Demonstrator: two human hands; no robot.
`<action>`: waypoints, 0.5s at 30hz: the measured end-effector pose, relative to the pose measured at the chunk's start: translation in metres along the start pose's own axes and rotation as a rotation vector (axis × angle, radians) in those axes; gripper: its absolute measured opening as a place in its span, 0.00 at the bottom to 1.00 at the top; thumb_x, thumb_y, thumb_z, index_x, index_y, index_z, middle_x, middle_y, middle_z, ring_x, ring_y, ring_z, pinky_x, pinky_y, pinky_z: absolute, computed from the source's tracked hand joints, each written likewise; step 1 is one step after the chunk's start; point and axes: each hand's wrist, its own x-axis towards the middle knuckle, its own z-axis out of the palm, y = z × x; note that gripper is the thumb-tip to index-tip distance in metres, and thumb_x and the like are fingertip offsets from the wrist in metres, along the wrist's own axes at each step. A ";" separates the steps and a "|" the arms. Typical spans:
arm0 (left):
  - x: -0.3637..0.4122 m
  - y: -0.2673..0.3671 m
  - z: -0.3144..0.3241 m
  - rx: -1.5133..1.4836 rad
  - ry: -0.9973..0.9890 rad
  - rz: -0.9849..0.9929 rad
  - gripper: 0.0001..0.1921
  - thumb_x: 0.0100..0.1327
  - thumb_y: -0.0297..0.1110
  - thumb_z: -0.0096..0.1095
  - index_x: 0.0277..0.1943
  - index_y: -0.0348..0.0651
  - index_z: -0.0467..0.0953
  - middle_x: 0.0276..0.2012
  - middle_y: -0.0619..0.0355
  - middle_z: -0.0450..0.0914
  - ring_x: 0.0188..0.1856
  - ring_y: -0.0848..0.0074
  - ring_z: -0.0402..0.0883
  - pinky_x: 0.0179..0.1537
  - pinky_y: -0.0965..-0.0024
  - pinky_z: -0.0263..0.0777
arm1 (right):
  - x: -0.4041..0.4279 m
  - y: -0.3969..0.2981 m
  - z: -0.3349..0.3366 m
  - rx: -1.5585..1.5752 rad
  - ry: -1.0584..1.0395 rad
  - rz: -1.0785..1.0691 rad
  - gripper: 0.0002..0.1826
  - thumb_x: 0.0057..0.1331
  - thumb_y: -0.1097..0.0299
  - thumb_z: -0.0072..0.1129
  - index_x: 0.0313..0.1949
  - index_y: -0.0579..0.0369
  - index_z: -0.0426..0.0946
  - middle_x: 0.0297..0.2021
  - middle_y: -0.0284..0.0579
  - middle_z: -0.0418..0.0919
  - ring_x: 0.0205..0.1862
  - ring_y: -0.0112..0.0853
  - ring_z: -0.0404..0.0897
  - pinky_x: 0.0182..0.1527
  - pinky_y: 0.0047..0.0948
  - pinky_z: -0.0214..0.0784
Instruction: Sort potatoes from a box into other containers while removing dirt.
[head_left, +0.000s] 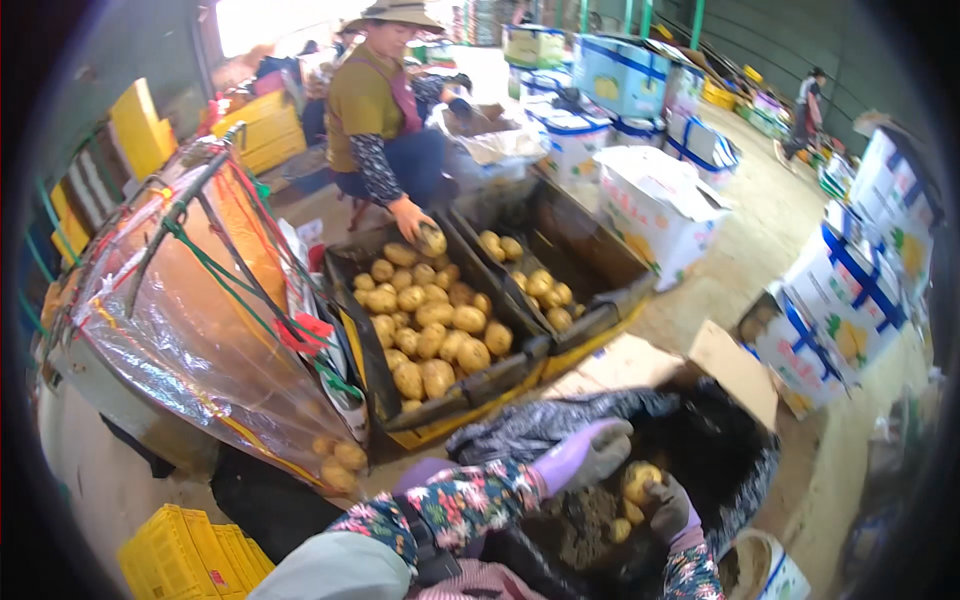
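My right hand (670, 508), in a purple glove with a grey palm, grips a yellow-brown potato (640, 481). It is low inside a carton lined with black plastic film (712, 435). Just below the held potato are smaller potatoes (621, 530) beside a patch of dark soil (585, 517). My left hand (596, 452), gloved the same way, hovers over the carton's near left part with its fingers stretched out. Nothing shows in that hand. Both forearms wear floral sleeves.
Ahead, a dark-lined trough holds many potatoes (431, 315); the second bay (592, 240) has fewer. A co-worker's hand (412, 219) holds a potato there. Plastic sheeting (202, 300) on a frame slopes at left, above yellow crates (187, 551). Taped cartons (847, 322) stand right.
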 end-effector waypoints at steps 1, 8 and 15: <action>0.003 -0.018 0.000 0.006 -0.048 0.036 0.21 0.73 0.38 0.50 0.62 0.34 0.67 0.59 0.54 0.74 0.58 0.74 0.74 0.60 0.70 0.69 | -0.015 -0.008 0.007 0.058 -0.158 -0.059 0.26 0.61 0.66 0.60 0.57 0.64 0.69 0.48 0.47 0.78 0.48 0.36 0.79 0.52 0.34 0.74; -0.027 -0.024 0.004 -0.203 0.009 0.032 0.20 0.73 0.41 0.50 0.60 0.37 0.69 0.50 0.52 0.79 0.52 0.72 0.77 0.55 0.70 0.69 | -0.059 -0.025 0.049 0.272 -0.138 -0.181 0.28 0.67 0.62 0.56 0.65 0.53 0.62 0.57 0.42 0.72 0.57 0.30 0.74 0.57 0.33 0.70; -0.036 -0.035 0.041 -0.015 0.081 0.144 0.28 0.68 0.37 0.61 0.66 0.33 0.63 0.53 0.51 0.76 0.49 0.77 0.77 0.49 0.75 0.72 | -0.062 -0.018 0.034 0.235 -0.075 -0.269 0.29 0.69 0.66 0.55 0.66 0.58 0.57 0.57 0.45 0.70 0.59 0.31 0.72 0.60 0.32 0.68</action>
